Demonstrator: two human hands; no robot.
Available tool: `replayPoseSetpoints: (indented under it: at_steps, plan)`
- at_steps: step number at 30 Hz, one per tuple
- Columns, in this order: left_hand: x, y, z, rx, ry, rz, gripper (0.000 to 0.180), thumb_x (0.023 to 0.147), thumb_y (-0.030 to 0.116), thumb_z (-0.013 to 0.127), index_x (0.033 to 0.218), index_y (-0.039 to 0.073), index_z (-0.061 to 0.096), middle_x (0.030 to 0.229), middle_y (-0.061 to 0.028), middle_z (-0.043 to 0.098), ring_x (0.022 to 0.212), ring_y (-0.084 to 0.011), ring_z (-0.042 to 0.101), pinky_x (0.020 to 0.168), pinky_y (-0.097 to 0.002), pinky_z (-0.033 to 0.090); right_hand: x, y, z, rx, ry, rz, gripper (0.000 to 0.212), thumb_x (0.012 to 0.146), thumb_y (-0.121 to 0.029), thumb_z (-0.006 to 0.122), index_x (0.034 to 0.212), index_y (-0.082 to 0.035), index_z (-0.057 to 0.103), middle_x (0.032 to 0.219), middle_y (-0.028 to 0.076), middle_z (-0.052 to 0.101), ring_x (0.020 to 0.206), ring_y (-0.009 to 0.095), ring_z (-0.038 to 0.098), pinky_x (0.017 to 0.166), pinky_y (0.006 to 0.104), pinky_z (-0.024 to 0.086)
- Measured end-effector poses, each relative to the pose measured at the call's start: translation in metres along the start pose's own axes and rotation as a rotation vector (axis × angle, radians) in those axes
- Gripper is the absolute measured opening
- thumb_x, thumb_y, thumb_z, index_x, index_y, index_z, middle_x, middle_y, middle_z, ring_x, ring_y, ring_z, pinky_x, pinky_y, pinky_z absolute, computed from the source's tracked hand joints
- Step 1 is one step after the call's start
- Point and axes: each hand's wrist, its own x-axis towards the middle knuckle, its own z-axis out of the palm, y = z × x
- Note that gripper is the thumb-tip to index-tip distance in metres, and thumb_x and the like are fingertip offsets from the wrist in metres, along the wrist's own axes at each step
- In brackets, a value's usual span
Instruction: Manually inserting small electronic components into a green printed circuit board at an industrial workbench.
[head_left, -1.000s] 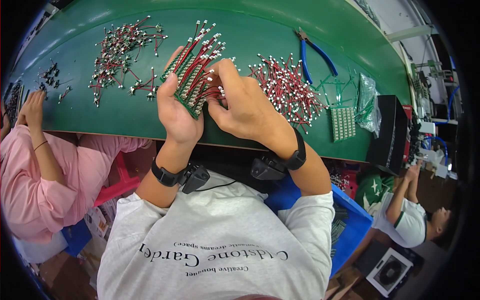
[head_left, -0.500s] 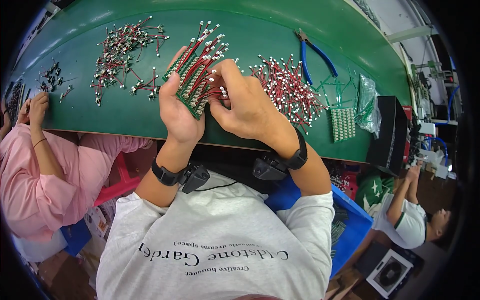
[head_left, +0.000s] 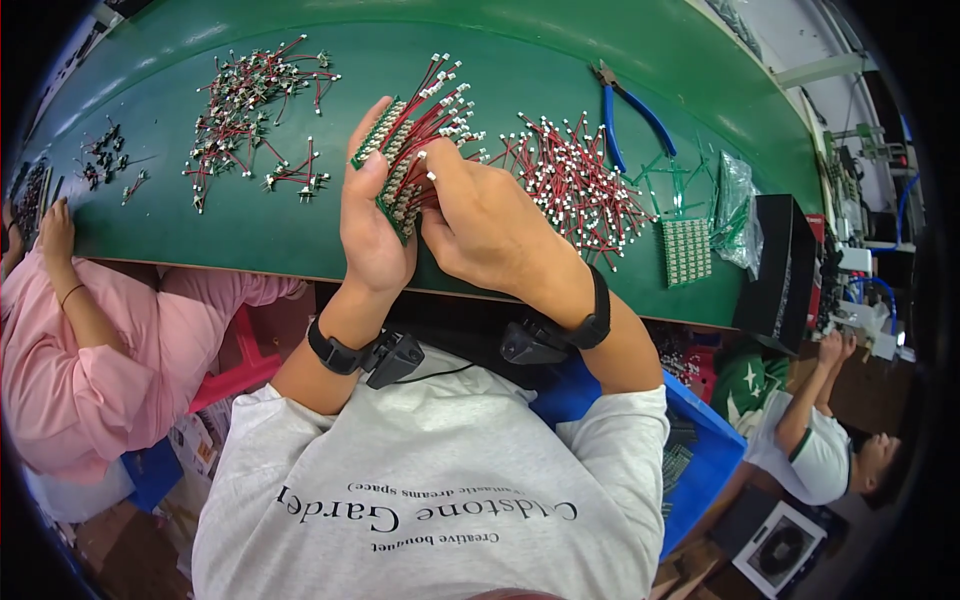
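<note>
My left hand (head_left: 374, 236) is wrapped round a green circuit board panel (head_left: 392, 203), which it holds tilted above the bench. Rows of small pale sockets cover the panel. From many of them stand red and black wire leads (head_left: 428, 120) with white plugs, leaning up and to the right. My right hand (head_left: 505, 222) is closed at the panel's right side, its thumb and forefinger pinching a wire lead (head_left: 424, 187) low among the others. Those fingertips are partly hidden behind the hand.
On the green bench (head_left: 480, 60) lie a pile of loose wire leads (head_left: 575, 185), blue-handled cutters (head_left: 622, 110), another panel (head_left: 687, 250), a clear plastic bag (head_left: 735, 205) and a black box (head_left: 775, 260). Small wired boards (head_left: 240, 110) are heaped left. Co-workers sit on both sides.
Both hands and the panel have shifted slightly right, and the panel has turned more edge-on. The right hand stays closed at the leads. The left co-worker's hand has moved a little.
</note>
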Motion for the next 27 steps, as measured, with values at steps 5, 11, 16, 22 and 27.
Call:
replayPoseSetpoints:
  at_steps: [5, 11, 16, 22, 27]
  plan:
    - [0.001, 0.001, -0.003, -0.042, -0.002, 0.004, 0.056, 0.094, 0.026, 0.038, 0.142, -0.002, 0.031, 0.123, -0.0170, 0.058, 0.110, -0.0239, 0.059, 0.099, -0.0375, 0.044, 0.001, 0.003, 0.002, 0.025, -0.034, -0.013, 0.039, 0.075, 0.005, 0.060, 0.110, 0.002, 0.045, 0.084, 0.021, 0.062, 0.075, 0.041, 0.062, 0.063, 0.0464, 0.049]
    - [0.002, 0.006, -0.002, -0.093, -0.026, 0.016, 0.058, 0.093, 0.025, 0.040, 0.143, -0.003, 0.030, 0.124, -0.0169, 0.058, 0.110, -0.0235, 0.059, 0.099, -0.0366, 0.044, -0.001, 0.002, 0.007, -0.083, 0.118, -0.094, 0.044, 0.070, 0.009, 0.064, 0.112, 0.001, 0.050, 0.095, 0.017, 0.063, 0.079, 0.036, 0.064, 0.067, 0.0411, 0.052]
    - [0.000, 0.003, -0.005, -0.103, -0.040, -0.001, 0.058, 0.093, 0.025, 0.040, 0.143, -0.003, 0.030, 0.123, -0.0166, 0.059, 0.110, -0.0232, 0.059, 0.098, -0.0361, 0.045, -0.002, 0.004, 0.011, -0.092, 0.119, -0.077, 0.043, 0.069, 0.010, 0.064, 0.109, 0.001, 0.051, 0.092, 0.016, 0.062, 0.078, 0.034, 0.064, 0.066, 0.0398, 0.052]
    - [0.001, 0.003, -0.010, -0.156, -0.043, -0.020, 0.058, 0.093, 0.024, 0.040, 0.143, -0.003, 0.030, 0.123, -0.0161, 0.059, 0.110, -0.0228, 0.059, 0.098, -0.0358, 0.044, 0.000, 0.003, 0.013, -0.086, 0.092, -0.054, 0.041, 0.070, 0.009, 0.063, 0.107, 0.000, 0.050, 0.085, 0.015, 0.062, 0.077, 0.034, 0.064, 0.066, 0.0402, 0.051]
    - [-0.001, 0.005, -0.007, -0.154, -0.058, -0.036, 0.058, 0.094, 0.025, 0.040, 0.144, -0.003, 0.029, 0.125, -0.0156, 0.058, 0.110, -0.0230, 0.059, 0.099, -0.0366, 0.044, 0.001, 0.004, 0.012, -0.057, 0.093, -0.030, 0.041, 0.070, 0.008, 0.063, 0.107, -0.001, 0.050, 0.086, 0.015, 0.064, 0.078, 0.035, 0.065, 0.066, 0.0404, 0.051]
